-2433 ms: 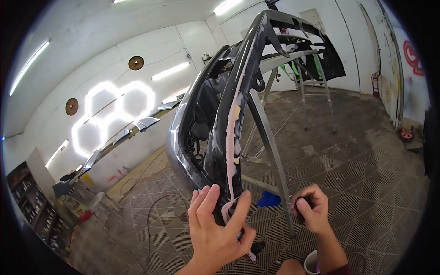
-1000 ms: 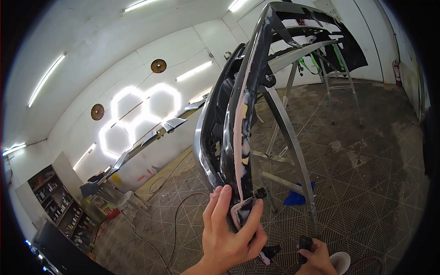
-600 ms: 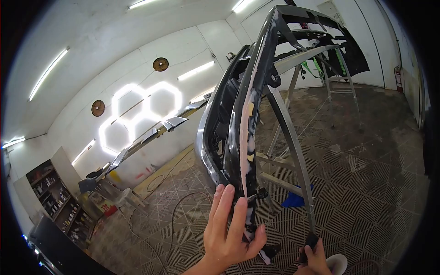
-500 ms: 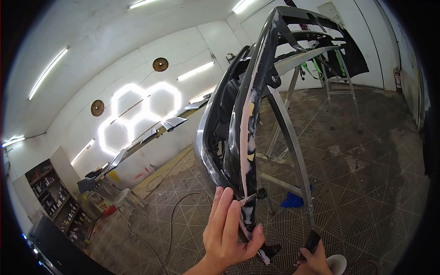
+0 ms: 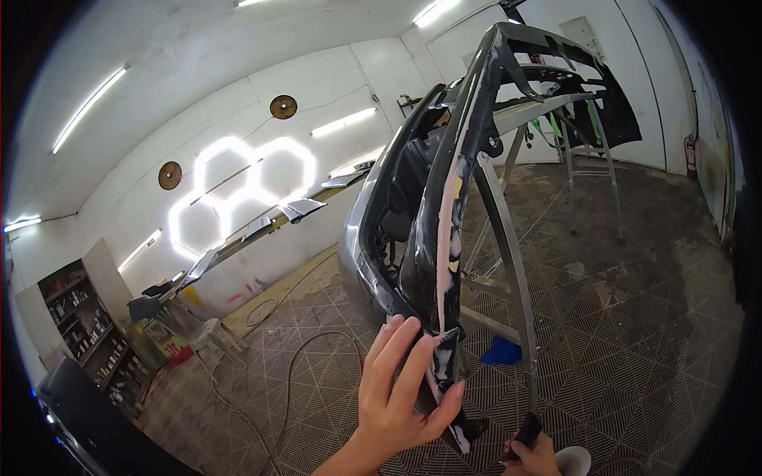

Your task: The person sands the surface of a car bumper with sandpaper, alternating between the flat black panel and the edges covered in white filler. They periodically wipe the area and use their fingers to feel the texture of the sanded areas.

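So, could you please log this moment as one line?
left hand: grips lower end of dark plastic bumper with pink filler strip | right hand: holds small black block | bumper on metal stand

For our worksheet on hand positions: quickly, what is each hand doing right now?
Left hand: closed around the lower edge of the bumper.
Right hand: closed on a small dark block.

Hexagon wall lights [image 5: 238, 186], a shelf [image 5: 75, 321], blue cloth [image 5: 502, 351].
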### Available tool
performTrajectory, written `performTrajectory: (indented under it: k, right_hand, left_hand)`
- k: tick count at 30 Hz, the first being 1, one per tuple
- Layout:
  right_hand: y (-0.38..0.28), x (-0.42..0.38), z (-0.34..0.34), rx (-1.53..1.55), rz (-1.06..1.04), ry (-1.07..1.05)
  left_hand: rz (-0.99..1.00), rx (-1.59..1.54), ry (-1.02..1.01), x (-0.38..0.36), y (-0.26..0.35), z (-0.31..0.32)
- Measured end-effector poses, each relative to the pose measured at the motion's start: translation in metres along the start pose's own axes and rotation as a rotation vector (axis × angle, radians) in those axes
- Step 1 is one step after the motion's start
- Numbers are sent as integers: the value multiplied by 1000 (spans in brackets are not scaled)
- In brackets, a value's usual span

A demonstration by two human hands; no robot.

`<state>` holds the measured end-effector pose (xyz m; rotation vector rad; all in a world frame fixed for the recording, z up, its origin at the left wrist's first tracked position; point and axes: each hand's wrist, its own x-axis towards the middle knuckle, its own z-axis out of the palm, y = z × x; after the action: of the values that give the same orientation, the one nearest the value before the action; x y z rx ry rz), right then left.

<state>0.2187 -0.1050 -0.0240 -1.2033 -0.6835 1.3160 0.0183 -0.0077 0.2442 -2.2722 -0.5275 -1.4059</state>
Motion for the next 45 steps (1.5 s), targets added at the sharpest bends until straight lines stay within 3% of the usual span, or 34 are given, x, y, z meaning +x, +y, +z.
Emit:
performTrajectory:
  k: [15,19,22,24,26,28,29,30,31,32,34,35,37,39,45]
  right_hand:
    - [35,6,-14,-52,-70,27]
    - [24,-4,-6,82,-50,145]
    - [63,21,-28,-247,-188,109]
    - [69,28,-35,-470,-278,82]
    - [36,11,-21,-514,-393,134]
    - [-1,11,-14,-562,-509,188]
    - [-10,19,-13,-404,-552,61]
    - [-23,23,-12,-244,-589,-66]
    - [-38,23,-9,-254,-590,-61]
    - [-59,21,-1,-230,-625,-27]
    - [-106,12,19,-223,-659,12]
    - [-134,4,34,-140,-675,-19]
    - [-179,-5,59,-77,-695,-44]
    - [-213,-11,81,-115,-978,-6]
    - [-267,-31,144,-73,-937,-45]
  left_hand:
    - [185,220,30,-36,-1,-10]
    - [87,241,-1,-12,-1,-13]
    - [-37,169,-7,-5,1,-16]
    - [-233,-73,133,-14,-3,-9]
    - [-275,-113,113,-46,-16,1]
    - [-740,-399,356,-79,-18,20]
    - [-747,-406,364,-91,-16,28]
    - [-1137,-530,522,-102,-14,34]
    - [-1527,-651,676,-113,-13,39]
    - [-1531,-663,679,-127,-15,43]
    - [-1917,-1234,585,-151,-15,50]
    - [-1922,-1252,587,-156,-10,53]
    - [-1534,-1937,347,-158,3,60]
    - [-1462,-1983,328,-142,17,56]
    - [-1381,-2031,337,-122,26,40]
